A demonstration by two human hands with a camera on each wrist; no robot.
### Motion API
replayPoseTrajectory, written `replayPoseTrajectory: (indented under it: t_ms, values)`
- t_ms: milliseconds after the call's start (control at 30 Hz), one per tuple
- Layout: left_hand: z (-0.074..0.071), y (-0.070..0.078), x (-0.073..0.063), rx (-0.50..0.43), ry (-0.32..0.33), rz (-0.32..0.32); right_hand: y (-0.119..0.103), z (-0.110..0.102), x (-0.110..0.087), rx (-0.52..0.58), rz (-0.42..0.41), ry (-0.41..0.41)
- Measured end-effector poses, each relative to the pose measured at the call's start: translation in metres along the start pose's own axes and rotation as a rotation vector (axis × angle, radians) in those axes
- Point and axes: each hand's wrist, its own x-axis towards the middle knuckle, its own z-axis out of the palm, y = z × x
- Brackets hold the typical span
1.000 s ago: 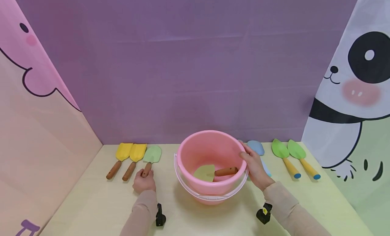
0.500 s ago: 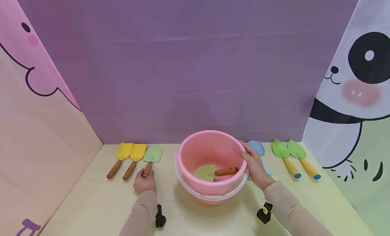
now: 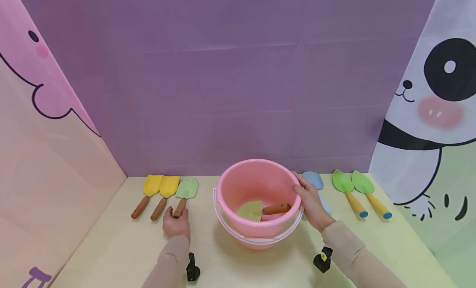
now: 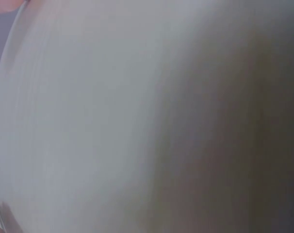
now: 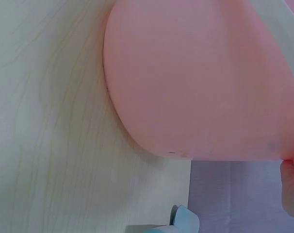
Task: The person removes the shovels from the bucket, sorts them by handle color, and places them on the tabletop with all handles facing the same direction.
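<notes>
My left hand [image 3: 176, 225] is at the wooden handle of a pale green toy shovel [image 3: 187, 189] on the table. Its thumb and fingers stand apart on either side of the handle end. In the left wrist view only a fingertip [image 4: 5, 5] shows at the top corner. With my right hand [image 3: 312, 201] I grip the right rim of a pink bucket [image 3: 256, 230]; the bucket [image 5: 195, 82] fills much of the right wrist view. Inside it lies a yellowish-green shovel [image 3: 251, 211] with a brown handle, plus something pink beneath.
Two yellow shovels [image 3: 169, 186] with brown handles lie left of the pale green one. Blue shovels [image 3: 312, 179] are partly hidden behind my right hand. Two green trowels [image 3: 342, 181] with yellow handles lie at the far right. A purple backdrop [image 3: 238, 81] rises behind the table.
The thumb and fingers of my left hand have loosened and spread from the pale green shovel's handle. My right hand and the bucket have stayed in place.
</notes>
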Motion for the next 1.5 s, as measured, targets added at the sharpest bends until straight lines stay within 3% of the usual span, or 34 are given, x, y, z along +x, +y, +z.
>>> replayPoseTrajectory:
  t_ms: [267, 433, 567, 700, 833, 967, 1267, 1400, 1500]
  values:
    - [-0.005, 0.007, -0.007, -0.001, -0.063, -0.029, 0.000, -0.001, -0.001, -0.011, 0.001, 0.007]
    - [-0.011, 0.014, -0.012, -0.012, -0.092, 0.015, 0.001, -0.001, 0.000, -0.006, 0.002, 0.013]
    - [-0.015, 0.016, -0.006, -0.003, -0.149, 0.039, 0.001, 0.000, -0.001, 0.002, 0.003, 0.004]
    - [-0.017, 0.022, -0.002, 0.029, -0.195, 0.108, 0.002, 0.000, -0.002, -0.011, 0.003, -0.003]
    - [-0.020, 0.036, -0.004, 0.047, -0.156, 0.229, 0.002, 0.000, -0.002, -0.011, -0.002, -0.010]
    - [-0.026, 0.057, -0.011, -0.003, -0.166, 0.284, 0.002, 0.001, -0.001, -0.001, -0.002, -0.007]
    - [-0.045, 0.118, -0.031, -0.057, -0.402, 0.335, 0.003, 0.003, 0.000, -0.005, 0.005, 0.006]
    - [-0.050, 0.148, -0.044, 0.009, -0.559, 0.429, 0.003, 0.001, 0.000, -0.003, 0.001, 0.008]
    - [-0.051, 0.166, -0.054, 0.086, -0.660, 0.554, 0.002, 0.001, -0.001, 0.005, -0.006, 0.012]
